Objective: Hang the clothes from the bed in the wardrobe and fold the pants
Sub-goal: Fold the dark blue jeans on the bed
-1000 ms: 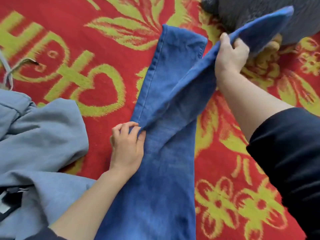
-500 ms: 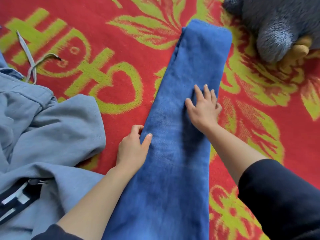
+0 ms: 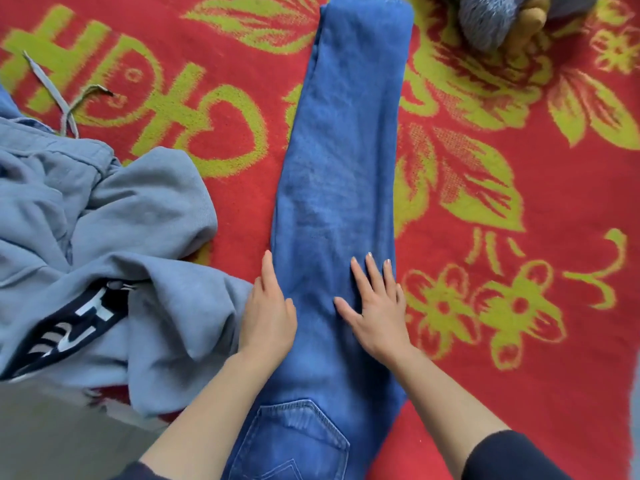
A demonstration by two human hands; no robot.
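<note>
**Q:** What does the figure show?

**A:** A pair of blue jeans (image 3: 339, 168) lies lengthwise on the red-and-yellow bed cover (image 3: 554, 209), with one leg stacked on the other. The hem (image 3: 367, 15) is at the far end and the back pocket (image 3: 294, 441) is nearest the person.

**Q:** How do the hands lie?

**A:** Both are released and flat, grasping nothing. The left hand (image 3: 268, 317) rests along the jeans' left edge with its thumb on the denim. The right hand (image 3: 377, 317) presses with spread fingers on the thigh section, near the right edge.

**Q:** Which step is in hand?

**A:** It appears to be smoothing the lengthwise fold. No crosswise fold has been made yet.

**Q:** What does the next move call for?

**A:** Probably a grip on one end, hem or waist, to carry it over to the other end. The side edges should be kept aligned, because stacked denim layers can slide. The hem lies near a grey plush toy (image 3: 491, 22), so a reach there needs some care.

**Q:** And the remaining clothes?

**A:** A grey hoodie (image 3: 104, 237) lies crumpled just left of the jeans, beside the left hand, and is presumably waiting to be hung. No wardrobe is in view.
</note>
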